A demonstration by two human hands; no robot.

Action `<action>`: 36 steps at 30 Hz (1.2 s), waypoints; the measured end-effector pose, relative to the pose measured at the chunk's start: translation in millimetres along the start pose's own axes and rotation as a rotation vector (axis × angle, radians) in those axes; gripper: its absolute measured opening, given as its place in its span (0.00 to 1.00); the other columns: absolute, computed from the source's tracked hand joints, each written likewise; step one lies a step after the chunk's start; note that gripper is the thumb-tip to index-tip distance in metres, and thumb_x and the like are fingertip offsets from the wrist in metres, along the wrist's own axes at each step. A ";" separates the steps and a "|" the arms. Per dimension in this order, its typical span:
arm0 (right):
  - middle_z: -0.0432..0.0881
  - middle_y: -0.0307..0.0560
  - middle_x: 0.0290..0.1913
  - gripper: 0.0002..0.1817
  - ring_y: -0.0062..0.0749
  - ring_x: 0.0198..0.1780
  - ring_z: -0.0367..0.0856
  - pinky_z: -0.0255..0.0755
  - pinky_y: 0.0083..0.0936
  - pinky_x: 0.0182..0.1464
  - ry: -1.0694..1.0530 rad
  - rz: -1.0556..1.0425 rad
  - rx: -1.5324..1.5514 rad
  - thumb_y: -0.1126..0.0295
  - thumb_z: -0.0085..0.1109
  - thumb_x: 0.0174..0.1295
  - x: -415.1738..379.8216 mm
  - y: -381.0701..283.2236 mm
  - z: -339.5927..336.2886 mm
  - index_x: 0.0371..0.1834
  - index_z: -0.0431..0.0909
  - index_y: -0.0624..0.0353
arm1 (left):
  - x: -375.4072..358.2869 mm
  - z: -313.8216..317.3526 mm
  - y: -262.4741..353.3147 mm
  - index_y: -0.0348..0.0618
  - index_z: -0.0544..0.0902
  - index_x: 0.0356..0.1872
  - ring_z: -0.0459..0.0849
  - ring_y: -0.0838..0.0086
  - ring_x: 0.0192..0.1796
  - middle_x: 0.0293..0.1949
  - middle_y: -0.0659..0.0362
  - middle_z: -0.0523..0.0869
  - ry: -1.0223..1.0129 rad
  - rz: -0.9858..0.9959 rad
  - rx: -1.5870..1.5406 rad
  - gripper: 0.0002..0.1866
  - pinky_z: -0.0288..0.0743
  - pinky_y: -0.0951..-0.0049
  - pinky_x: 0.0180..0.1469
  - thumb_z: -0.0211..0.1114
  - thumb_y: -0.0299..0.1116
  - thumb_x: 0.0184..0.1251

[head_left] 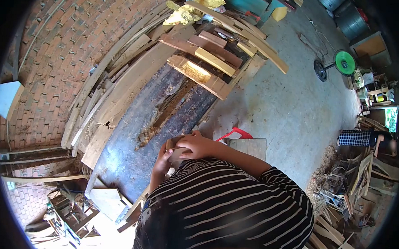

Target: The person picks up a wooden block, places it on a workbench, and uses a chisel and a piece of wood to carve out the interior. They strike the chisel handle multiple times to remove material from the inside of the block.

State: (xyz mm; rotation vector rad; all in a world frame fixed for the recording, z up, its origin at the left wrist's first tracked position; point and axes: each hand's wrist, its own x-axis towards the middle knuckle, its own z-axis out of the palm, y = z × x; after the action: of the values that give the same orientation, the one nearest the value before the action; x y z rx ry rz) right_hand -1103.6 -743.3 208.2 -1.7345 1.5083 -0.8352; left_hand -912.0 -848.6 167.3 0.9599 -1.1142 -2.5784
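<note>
Close against the striped shirt, my left hand (162, 163) grips a small wooden piece (176, 155) from its left side, thumb pointing up. My right hand (198, 144) reaches over the top of the same piece, its fingers bent around the upper edge. Hands and shirt cover much of the piece, so its full shape is hidden. Both hands are at the near edge of a dark, worn workbench top (129, 126) strewn with shavings. Farther along the bench lies a thick board with a rectangular hollow (194, 73).
Long planks (117, 91) lean along the brick wall (75, 41). Beyond the bench, a red-handled saw (236, 133) lies by a wooden stool (251, 148). A green fan (343, 63) stands on the concrete floor. Another person (361, 138) bends over at the far right among wood scraps.
</note>
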 end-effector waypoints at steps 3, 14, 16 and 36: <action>0.77 0.45 0.42 0.23 0.37 0.51 0.73 0.54 0.43 0.50 -0.007 0.001 -0.047 0.48 0.58 0.56 2.2 2.2 2.6 0.44 0.76 0.56 | -2.4 1.2 6.6 0.36 0.62 0.63 0.73 0.65 0.58 0.56 0.51 0.74 -0.009 0.029 0.021 0.45 0.66 0.66 0.60 0.72 0.50 0.48; 0.75 0.44 0.46 0.24 0.42 0.54 0.68 0.56 0.46 0.50 -0.114 -0.004 -0.291 0.50 0.62 0.51 9.7 -10.0 10.7 0.43 0.74 0.55 | -22.9 14.4 34.7 0.38 0.63 0.61 0.76 0.66 0.54 0.54 0.51 0.74 0.171 0.116 0.382 0.47 0.72 0.68 0.55 0.79 0.40 0.38; 0.74 0.45 0.47 0.25 0.44 0.56 0.67 0.57 0.47 0.49 -0.146 0.020 -0.322 0.51 0.63 0.50 9.8 -7.4 19.9 0.44 0.74 0.56 | -25.7 9.8 34.8 0.38 0.63 0.60 0.77 0.66 0.53 0.54 0.51 0.74 0.176 0.104 0.504 0.48 0.73 0.69 0.53 0.81 0.39 0.34; 0.70 0.55 0.54 0.31 0.51 0.56 0.67 0.59 0.41 0.59 0.545 -0.077 -0.068 0.68 0.69 0.43 19.9 -25.4 -24.3 0.53 0.69 0.58 | -19.9 38.1 63.5 0.45 0.52 0.64 0.76 0.63 0.56 0.57 0.49 0.70 0.369 0.514 0.654 0.52 0.76 0.64 0.56 0.78 0.22 0.38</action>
State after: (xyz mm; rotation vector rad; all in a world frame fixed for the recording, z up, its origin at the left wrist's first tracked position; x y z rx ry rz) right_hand -1107.1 -762.7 243.5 -1.7031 1.8363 -1.3934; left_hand -926.0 -863.0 241.3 1.0262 -1.8278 -1.5737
